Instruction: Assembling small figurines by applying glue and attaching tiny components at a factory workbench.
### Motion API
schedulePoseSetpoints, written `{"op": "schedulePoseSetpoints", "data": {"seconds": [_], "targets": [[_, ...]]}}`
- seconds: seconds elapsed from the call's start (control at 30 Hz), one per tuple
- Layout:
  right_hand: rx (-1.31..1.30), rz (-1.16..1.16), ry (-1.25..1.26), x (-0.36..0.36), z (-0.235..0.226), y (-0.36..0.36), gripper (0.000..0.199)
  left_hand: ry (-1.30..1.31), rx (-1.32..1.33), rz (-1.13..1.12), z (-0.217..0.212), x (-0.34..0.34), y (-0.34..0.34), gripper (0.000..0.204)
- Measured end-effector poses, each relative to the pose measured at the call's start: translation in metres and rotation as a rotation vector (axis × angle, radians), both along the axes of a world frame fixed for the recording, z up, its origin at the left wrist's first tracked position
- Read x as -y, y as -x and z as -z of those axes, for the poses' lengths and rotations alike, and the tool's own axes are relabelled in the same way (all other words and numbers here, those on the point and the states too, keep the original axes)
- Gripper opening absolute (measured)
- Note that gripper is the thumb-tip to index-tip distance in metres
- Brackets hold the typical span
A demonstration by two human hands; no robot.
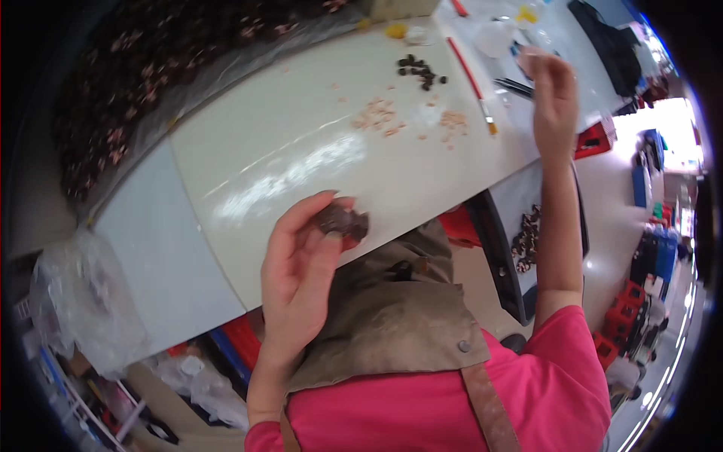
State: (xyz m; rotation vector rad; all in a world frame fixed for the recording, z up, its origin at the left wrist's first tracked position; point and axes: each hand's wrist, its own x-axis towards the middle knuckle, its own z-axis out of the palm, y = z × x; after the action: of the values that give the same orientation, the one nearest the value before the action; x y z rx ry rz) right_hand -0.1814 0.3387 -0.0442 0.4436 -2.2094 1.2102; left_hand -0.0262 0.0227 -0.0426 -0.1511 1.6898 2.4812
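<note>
While the long white glossy table (316, 151) spreads ahead, the left hand (301, 264) hovers over its near edge with thumb and fingers pinched around a small dark brown lumpy piece (343, 224), seemingly raised for a closer look. Farther along that table, the right hand (553, 94) hangs with fingers loosely curled and holding nothing visible, just beyond a red-handled brush (471, 83). Pale pink fragments (376, 115) and dark bead-like bits (422, 71) lie mid-table.
</note>
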Motion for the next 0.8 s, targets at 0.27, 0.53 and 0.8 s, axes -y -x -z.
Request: {"op": "schedulePoseSetpoints", "data": {"seconds": [0.27, 0.53, 0.8], "targets": [[0.191, -0.541, -0.208, 0.120, -0.036, -0.075, 0.021, -0.087, -0.055, 0.039, 0.008, 0.012, -0.007, 0.036], [-0.046, -0.655, -0.594, 0.130, -0.040, -0.096, 0.044, -0.157, -0.037, -0.004, 0.006, 0.015, -0.005, 0.035], [-0.019, -0.336, -0.245, 0.095, -0.039, -0.089, 0.024, -0.133, -0.046, -0.003, 0.006, 0.015, -0.006, 0.034]]}}
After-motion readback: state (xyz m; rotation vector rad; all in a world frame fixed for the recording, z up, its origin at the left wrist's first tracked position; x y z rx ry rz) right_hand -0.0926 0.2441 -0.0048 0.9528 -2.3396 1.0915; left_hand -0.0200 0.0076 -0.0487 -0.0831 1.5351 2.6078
